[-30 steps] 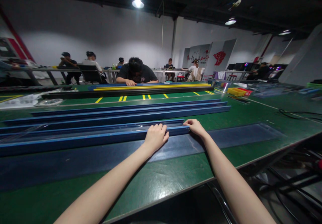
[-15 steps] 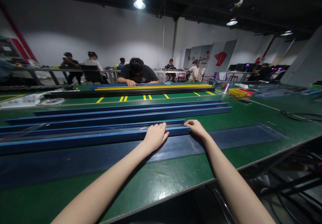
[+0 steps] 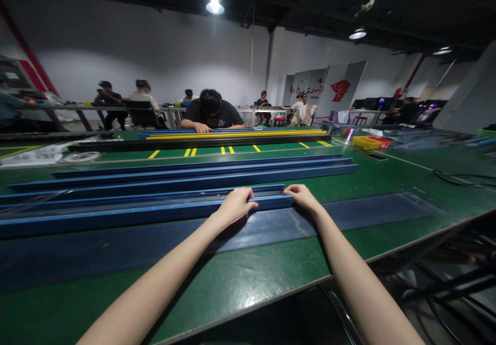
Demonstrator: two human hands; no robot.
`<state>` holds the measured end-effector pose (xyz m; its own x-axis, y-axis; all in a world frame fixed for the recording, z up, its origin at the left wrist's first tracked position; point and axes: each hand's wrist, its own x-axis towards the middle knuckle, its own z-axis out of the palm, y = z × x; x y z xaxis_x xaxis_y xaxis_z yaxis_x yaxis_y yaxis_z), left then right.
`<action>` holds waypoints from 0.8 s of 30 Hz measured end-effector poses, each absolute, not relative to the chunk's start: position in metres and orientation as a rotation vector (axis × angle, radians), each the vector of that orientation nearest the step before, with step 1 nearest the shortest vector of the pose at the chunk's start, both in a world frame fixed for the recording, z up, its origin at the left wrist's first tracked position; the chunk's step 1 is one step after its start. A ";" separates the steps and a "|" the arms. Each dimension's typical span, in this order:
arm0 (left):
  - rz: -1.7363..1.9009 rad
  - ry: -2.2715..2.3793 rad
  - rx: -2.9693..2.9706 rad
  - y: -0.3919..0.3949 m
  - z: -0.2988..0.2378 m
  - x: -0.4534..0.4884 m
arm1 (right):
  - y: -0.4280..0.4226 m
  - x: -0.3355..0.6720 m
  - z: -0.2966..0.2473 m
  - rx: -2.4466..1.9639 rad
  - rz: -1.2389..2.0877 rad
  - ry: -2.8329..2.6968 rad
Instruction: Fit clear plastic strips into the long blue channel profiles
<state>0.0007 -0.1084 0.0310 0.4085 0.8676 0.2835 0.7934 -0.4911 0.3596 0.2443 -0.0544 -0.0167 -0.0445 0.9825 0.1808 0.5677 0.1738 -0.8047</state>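
Note:
A long blue U-shaped channel (image 3: pixel 155 212) lies across the green table in front of me, with clear plastic film (image 3: pixel 201 195) inside it. My left hand (image 3: pixel 237 204) is closed over its near wall, the fingers bent into the channel and the thumb along the rim. At the channel's right end my right hand (image 3: pixel 302 196) pinches the corner; its fingertips are partly hidden. A flat translucent strip (image 3: pixel 372 212) runs on the table beneath and in front of the channel.
More blue channels (image 3: pixel 232 174) lie just beyond. Farther back are yellow and black bars (image 3: pixel 240 135), with a co-worker (image 3: pixel 213 110) bent over behind them. Yellow and red trays (image 3: pixel 366 142), a phone (image 3: pixel 370 154) and a black cable (image 3: pixel 461 177) are to the right. The table's near edge (image 3: pixel 271 301) runs diagonally.
My left hand has shifted slightly left; its fingers, earlier laid over the top of the channel, now curl down inside. My right hand has stayed at the end.

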 end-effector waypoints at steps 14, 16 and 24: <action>0.595 1.513 2.550 -0.110 0.029 0.001 | -0.057 0.242 -0.016 -1.517 0.665 -1.701; 0.575 1.525 2.565 -0.111 0.029 0.001 | -0.057 0.242 -0.016 -1.521 0.657 -1.705; 0.434 1.600 2.632 -0.113 0.033 0.001 | -0.055 0.242 -0.016 -1.508 0.637 -1.727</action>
<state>0.0014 -0.1135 0.0325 0.4321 0.8745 0.2202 0.8658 -0.4706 0.1701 0.2418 -0.0551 -0.0162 -0.0314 0.9774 0.2089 0.6076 0.1846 -0.7725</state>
